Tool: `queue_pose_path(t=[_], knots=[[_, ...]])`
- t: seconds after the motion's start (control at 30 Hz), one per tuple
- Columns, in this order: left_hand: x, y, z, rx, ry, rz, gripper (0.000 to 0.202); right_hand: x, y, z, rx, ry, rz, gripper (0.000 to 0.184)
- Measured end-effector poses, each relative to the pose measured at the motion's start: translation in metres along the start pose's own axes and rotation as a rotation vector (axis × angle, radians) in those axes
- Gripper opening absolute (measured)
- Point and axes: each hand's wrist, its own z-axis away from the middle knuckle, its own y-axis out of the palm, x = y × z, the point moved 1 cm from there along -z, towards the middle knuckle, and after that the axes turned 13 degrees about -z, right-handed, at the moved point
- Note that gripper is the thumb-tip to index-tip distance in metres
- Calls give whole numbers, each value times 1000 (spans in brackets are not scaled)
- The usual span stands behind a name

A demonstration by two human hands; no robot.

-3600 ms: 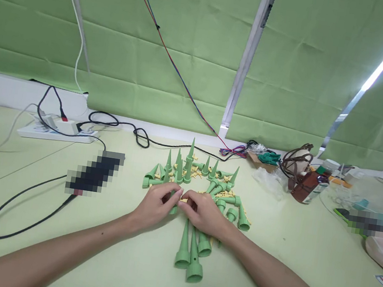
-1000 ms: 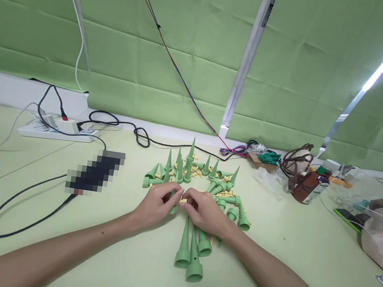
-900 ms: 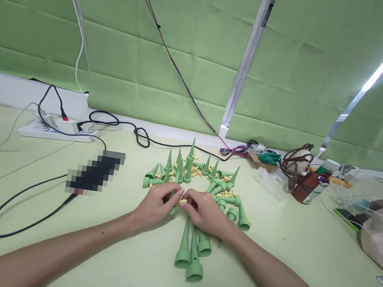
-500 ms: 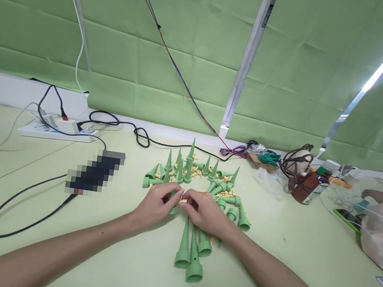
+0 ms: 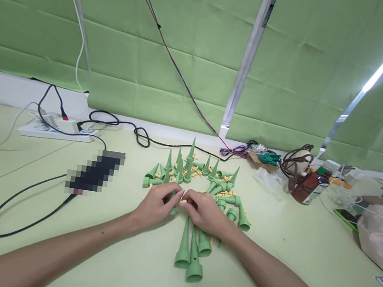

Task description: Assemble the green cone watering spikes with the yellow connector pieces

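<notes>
My left hand point(image 5: 157, 205) is closed around a green watering spike point(image 5: 173, 211), a plastic cone mostly hidden by the fingers. Just beside it, my right hand point(image 5: 205, 211) pinches a small yellow plastic peg point(image 5: 183, 202) at the spike, thumbs nearly meeting. Whether the peg sits in the spike, I cannot tell. Beyond the hands, several green spikes stand point-up, such as one tall spike point(image 5: 189, 169), around loose yellow pegs point(image 5: 197, 175). Two spikes lie nearest me, one with a wide open collar point(image 5: 194, 272). Further spikes point(image 5: 243, 221) lie by my right wrist.
At left are a blurred dark device point(image 5: 95, 174) with a looped black cable and a white power strip point(image 5: 58, 130). To the right stand a brown bottle point(image 5: 311, 186), clear plastic wrap point(image 5: 269, 181) and a phone point(image 5: 347, 219) beside another person's pink sleeve point(image 5: 381, 234).
My hands have hardly moved and still hold the spike and the peg. At the far right, the other person's hand and sleeve have shifted slightly.
</notes>
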Motion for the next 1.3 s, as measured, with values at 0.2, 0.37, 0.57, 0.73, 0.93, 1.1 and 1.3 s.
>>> queue_pose_path(t=[0.2, 0.37, 0.57, 0.73, 0.93, 1.1, 1.3], knots=[[0, 0, -1, 5, 0, 5, 27, 0, 0, 0, 16, 14, 28, 16], [0, -1, 0, 15, -1, 7, 29, 1, 0, 0, 18, 21, 20, 14], [-2, -1, 0, 21, 10, 16, 28, 2, -1, 0, 14, 18, -5, 5], [-2, -1, 0, 29, -2, -1, 27, 2, 0, -1, 16, 16, 0, 11], [-1, 0, 1, 29, 6, -13, 27, 2, 0, 0, 27, 17, 26, 14], [-2, -1, 0, 30, 16, -11, 30, 1, 1, 0, 50, 15, 69, 18], [-2, -2, 0, 32, 5, 6, 30, 2, 2, 0, 46, 20, 77, 22]])
